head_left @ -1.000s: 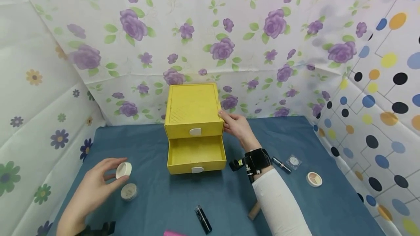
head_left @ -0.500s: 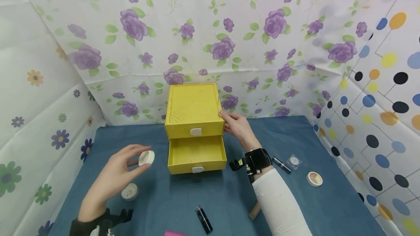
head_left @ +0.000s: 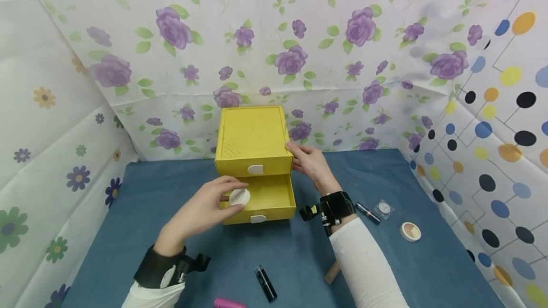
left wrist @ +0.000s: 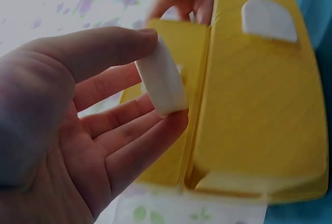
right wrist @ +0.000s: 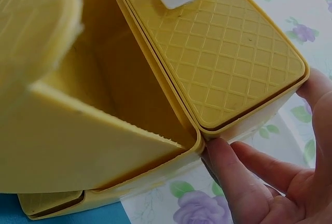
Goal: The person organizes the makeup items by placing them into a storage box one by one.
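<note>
In the head view my left hand (head_left: 205, 208) pinches a small round white compact (head_left: 239, 197) between thumb and fingers, over the left part of the pulled-out lower drawer (head_left: 271, 194). The left wrist view shows the compact (left wrist: 163, 79) edge-on, thumb on one face and fingertips on the other. The drawer belongs to a yellow two-tier drawer box (head_left: 252, 132) with white tabs; its upper drawer is closed. My right hand (head_left: 312, 165) rests on the box's right side near the front corner. Its fingers (right wrist: 228, 172) touch the side by the seam between tiers.
A black tube (head_left: 265, 283) and a pink item (head_left: 229, 303) lie near the front. On the right are a dark tube (head_left: 368, 213), a small clear square case (head_left: 384, 208) and a round three-colour palette (head_left: 411, 232). A brownish item (head_left: 331, 272) shows beside the right sleeve.
My left hand has carried the white compact rightward from the left side to the lower drawer. Its forearm now hides a round jar on the cloth. My right hand has stayed put.
</note>
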A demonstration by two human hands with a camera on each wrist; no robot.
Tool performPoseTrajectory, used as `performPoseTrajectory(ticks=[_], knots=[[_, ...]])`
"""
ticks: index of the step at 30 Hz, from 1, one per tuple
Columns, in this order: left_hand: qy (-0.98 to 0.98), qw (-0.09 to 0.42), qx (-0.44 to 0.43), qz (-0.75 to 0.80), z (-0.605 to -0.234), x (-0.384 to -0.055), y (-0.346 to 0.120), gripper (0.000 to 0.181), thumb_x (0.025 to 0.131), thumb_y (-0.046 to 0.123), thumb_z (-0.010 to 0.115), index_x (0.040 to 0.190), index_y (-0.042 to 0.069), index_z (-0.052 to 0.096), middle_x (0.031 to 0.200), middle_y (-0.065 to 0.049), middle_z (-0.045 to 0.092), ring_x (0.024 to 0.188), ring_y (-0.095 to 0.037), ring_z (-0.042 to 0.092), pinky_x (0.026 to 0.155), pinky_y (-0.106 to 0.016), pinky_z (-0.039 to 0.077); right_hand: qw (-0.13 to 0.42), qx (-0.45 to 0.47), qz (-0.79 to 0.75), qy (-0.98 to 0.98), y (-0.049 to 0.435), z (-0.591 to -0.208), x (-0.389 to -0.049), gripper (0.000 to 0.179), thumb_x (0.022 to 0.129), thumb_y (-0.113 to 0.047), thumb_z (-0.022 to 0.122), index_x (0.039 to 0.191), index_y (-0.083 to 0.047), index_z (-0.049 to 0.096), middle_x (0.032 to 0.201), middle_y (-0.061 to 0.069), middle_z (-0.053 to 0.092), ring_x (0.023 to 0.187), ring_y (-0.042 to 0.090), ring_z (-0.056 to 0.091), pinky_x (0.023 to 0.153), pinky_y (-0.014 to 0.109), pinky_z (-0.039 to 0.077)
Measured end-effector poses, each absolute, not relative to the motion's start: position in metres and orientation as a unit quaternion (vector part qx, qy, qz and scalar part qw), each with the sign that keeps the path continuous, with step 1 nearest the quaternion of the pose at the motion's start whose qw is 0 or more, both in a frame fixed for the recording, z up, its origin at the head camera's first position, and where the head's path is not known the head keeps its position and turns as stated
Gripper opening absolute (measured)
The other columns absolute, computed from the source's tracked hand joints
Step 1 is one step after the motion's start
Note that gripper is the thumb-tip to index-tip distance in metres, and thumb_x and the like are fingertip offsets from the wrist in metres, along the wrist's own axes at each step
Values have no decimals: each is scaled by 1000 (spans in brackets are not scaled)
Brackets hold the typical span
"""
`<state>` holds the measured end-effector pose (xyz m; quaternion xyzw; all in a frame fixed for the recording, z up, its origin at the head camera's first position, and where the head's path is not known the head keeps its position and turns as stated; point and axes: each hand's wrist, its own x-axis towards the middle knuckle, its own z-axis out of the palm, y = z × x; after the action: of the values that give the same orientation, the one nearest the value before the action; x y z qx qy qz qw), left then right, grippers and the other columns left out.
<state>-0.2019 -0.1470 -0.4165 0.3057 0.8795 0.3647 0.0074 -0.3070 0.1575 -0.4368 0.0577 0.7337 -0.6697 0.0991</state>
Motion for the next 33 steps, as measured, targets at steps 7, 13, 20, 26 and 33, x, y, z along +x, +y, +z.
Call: performPoseTrajectory(ticks=[7,13,20,26,33], knots=[[889,57,329,313,-417,-217,-116,46,105,28,73,145,5,67,132,-8,67,114,-22,64,95,-44,57,94,59,-678,726,157,-434,-306,102,86,-73,78,160,-9,50,141,11,68,123,23,71,107,43,55],[894,79,331,291,-417,-226,-103,46,106,27,72,144,1,67,128,-8,68,109,-21,65,93,-42,56,97,54,-676,729,156,-432,-306,101,86,-73,78,160,-10,51,140,11,68,122,22,71,102,39,58],[910,97,289,282,-416,-237,-88,43,102,25,77,139,3,71,129,-8,73,117,-24,70,103,-47,55,96,54,-675,730,155,-432,-306,102,85,-74,78,159,-8,52,140,12,68,122,23,71,105,43,56],[925,111,242,270,-419,-240,-74,43,96,21,84,134,3,75,126,-8,76,116,-26,71,104,-48,55,97,63,-667,736,154,-433,-306,107,82,-77,78,160,-9,50,141,10,67,122,22,71,106,44,55],[922,140,284,225,-420,-247,-64,39,97,16,82,133,1,75,128,-11,74,119,-28,70,105,-46,55,100,66,-673,730,155,-435,-305,105,85,-74,78,161,-9,48,141,11,67,124,23,70,105,42,56]])
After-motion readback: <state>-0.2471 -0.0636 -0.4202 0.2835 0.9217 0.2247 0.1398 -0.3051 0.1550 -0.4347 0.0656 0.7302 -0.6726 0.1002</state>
